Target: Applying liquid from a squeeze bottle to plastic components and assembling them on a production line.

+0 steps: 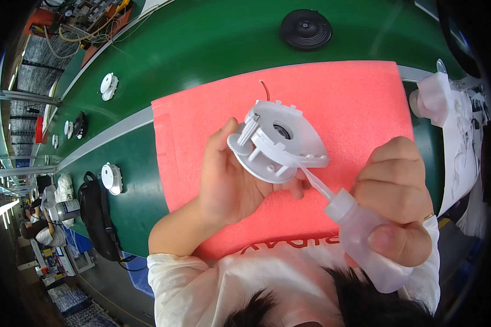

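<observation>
In the head view, looking down, a person works with bare hands over a pink foam mat (365, 92) spread on a green tabletop (139, 150). The left hand (223, 182), half open and cupped, grips a white plastic housing (297, 133) from below and from its left side. The housing is held up, tilted, above the middle of the mat, well inside the mat's left and right edges; it has a round opening with a dark ring inside, a toothed white wheel on its left, and a thin wire (265, 90) showing beyond its far side, toward the mat's far edge. The right hand (395, 185) is curled into a fist around a translucent squeeze bottle (363, 237), the thumb pressed along its side. The bottle's narrow nozzle (317, 184) points up and left to the near rim of the housing; whether its tip touches cannot be told. Beyond the mat's far edge, a black ridged disc (305, 30) lies on a green belt (202, 49) that runs behind a metal strip (106, 137). A white round part (112, 179) sits on the tabletop off the mat's left edge, and a black bag (95, 220) lies farther out, by the tabletop's left edge. Just past the mat's right edge is a white container (433, 99).
</observation>
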`<state>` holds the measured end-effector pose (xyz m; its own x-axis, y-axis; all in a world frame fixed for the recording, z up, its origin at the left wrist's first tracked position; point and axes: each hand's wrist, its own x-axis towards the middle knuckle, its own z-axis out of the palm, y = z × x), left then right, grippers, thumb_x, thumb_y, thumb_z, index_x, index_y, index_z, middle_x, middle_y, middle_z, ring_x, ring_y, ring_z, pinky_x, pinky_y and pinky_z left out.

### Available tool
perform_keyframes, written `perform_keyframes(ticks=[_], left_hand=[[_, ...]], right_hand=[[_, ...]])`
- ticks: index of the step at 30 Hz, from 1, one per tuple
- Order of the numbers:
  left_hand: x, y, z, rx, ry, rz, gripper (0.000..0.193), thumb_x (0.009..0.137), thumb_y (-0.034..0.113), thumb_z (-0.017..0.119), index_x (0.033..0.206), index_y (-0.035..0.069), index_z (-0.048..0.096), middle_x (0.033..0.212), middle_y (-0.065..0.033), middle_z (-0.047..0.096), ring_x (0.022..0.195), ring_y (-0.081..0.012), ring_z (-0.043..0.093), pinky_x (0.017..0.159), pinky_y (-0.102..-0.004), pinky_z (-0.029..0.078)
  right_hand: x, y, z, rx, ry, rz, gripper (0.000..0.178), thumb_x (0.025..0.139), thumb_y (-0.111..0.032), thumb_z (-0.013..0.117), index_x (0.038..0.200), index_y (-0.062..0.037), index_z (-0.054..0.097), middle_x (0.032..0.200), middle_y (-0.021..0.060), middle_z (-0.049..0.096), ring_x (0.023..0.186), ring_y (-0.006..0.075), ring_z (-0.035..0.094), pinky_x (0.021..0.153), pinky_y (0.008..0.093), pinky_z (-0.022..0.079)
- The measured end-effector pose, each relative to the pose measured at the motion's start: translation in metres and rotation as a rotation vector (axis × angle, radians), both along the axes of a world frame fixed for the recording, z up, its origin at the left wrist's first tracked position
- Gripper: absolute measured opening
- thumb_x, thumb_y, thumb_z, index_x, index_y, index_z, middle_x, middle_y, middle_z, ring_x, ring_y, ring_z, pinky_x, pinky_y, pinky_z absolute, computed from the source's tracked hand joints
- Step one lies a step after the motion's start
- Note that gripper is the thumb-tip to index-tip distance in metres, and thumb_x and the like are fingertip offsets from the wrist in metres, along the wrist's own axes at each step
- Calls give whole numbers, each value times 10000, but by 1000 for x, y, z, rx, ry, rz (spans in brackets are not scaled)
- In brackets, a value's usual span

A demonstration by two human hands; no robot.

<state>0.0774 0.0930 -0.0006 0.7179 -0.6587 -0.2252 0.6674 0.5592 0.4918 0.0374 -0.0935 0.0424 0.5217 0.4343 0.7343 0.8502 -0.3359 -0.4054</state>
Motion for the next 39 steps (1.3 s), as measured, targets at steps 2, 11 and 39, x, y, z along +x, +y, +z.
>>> perform_keyframes(ticks=[2,11,39], left_hand=[[1,1,0,-21,20,-15,641,846,519,208,1108,-16,446,942,-209,569,782,-314,583,670,-410,494],[1,8,-10,-96,-1,-42,676,809,588,223,1277,108,308,1156,-177,484,796,-360,589,703,-506,479],[235,93,-38,2103,-1165,465,518,696,373,592,1111,72,517,1068,-189,518,974,-339,513,802,-381,430]], right_hand=[[0,0,-1,31,-2,-7,278,734,-181,530,998,-160,447,765,95,508,553,215,446,498,339,344],[1,5,-8,86,-64,-33,280,714,-172,535,979,-162,447,723,88,505,531,209,440,484,335,345],[60,5,-47,617,544,-56,560,716,-426,611,1018,-8,391,816,67,495,533,88,465,474,205,370]])
